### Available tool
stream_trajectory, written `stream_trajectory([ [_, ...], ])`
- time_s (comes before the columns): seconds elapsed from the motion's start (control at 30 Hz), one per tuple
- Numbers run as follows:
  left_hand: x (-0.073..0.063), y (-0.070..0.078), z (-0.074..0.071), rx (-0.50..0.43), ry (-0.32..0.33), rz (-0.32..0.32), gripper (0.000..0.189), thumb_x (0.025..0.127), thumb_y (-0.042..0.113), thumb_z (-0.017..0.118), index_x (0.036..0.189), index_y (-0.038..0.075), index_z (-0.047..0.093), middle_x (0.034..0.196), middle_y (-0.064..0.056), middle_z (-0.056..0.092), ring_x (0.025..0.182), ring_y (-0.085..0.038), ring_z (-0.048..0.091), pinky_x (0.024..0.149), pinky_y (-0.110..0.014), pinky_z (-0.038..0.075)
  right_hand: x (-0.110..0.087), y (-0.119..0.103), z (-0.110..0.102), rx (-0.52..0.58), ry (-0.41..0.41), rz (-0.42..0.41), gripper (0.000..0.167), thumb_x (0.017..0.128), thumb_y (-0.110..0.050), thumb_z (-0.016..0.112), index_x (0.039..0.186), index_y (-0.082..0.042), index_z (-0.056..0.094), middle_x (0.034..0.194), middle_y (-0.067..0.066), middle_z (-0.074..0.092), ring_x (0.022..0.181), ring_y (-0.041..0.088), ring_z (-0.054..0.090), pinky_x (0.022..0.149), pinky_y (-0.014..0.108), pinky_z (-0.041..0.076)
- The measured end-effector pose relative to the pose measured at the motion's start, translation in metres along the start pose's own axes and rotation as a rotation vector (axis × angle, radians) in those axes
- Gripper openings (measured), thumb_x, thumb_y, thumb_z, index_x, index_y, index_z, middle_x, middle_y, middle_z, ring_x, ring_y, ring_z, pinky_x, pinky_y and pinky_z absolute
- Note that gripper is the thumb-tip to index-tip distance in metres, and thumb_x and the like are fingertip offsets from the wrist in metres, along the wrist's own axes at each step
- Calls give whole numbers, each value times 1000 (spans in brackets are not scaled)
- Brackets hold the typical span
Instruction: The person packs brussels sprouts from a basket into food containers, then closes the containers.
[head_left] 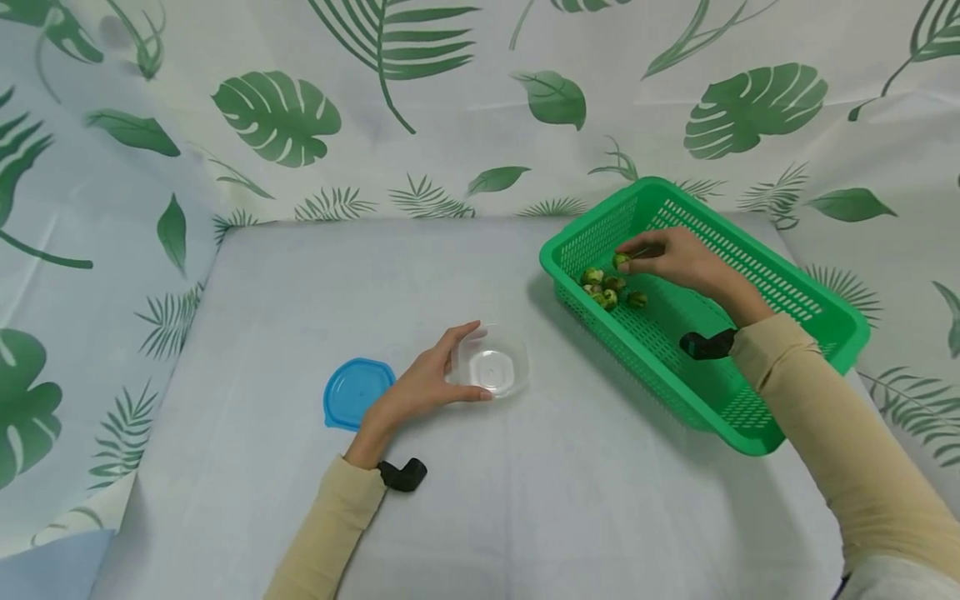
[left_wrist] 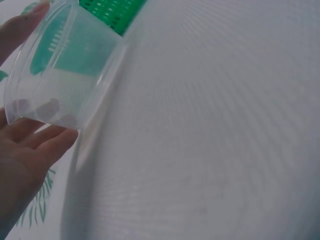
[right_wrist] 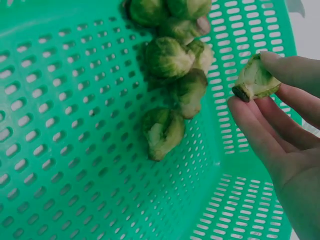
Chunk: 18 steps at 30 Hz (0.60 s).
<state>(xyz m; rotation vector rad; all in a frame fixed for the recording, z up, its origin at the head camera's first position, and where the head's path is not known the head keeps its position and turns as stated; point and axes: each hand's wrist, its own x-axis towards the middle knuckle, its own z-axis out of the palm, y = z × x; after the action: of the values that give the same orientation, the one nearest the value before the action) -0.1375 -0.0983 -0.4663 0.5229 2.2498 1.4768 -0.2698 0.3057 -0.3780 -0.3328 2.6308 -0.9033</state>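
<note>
My left hand (head_left: 420, 379) holds a clear plastic container (head_left: 491, 367) on the table, thumb on the near side and fingers on the far side. In the left wrist view, the container (left_wrist: 75, 75) looks see-through, with nothing inside. Over the left end of a green basket (head_left: 675, 312), my right hand (head_left: 686, 262) pinches a Brussels sprout (right_wrist: 257, 80) between thumb and fingers. The right wrist view shows its dark cut stem end pointing away from the palm. Several more Brussels sprouts (right_wrist: 170, 57) lie clustered on the basket's floor below, apart from the held one.
A blue lid (head_left: 360, 393) lies flat on the table, left of the container and beside my left wrist. The basket's perforated walls stand around the sprouts. White cloth with green leaf prints (head_left: 277, 117) hangs behind the table and at its sides.
</note>
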Motion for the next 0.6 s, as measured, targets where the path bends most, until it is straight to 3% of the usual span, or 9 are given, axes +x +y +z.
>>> stream_trajectory([
  [0.33,0,-1,1,4,-2,13,101,85,33,86,164,23,25,165,4,36,154,-26,29,121,-55,32,-13,-14,-1,7,1,-2,43,101,-30,68,138,-6,64,130,20,68,116,30,64,99,53,51],
  [0.53,0,-1,2,9,6,7,100,85,35,86,164,24,25,165,5,35,154,-25,29,121,-54,32,-19,-22,-2,11,-1,-9,42,100,-29,69,136,-7,66,128,18,69,101,3,64,100,53,51],
  [0.6,-1,-1,2,11,10,5,100,85,35,85,164,25,25,166,5,34,154,-25,29,121,-54,32,-22,-25,-3,12,4,-10,41,100,-28,70,135,-8,66,127,18,69,100,1,63,99,52,52],
])
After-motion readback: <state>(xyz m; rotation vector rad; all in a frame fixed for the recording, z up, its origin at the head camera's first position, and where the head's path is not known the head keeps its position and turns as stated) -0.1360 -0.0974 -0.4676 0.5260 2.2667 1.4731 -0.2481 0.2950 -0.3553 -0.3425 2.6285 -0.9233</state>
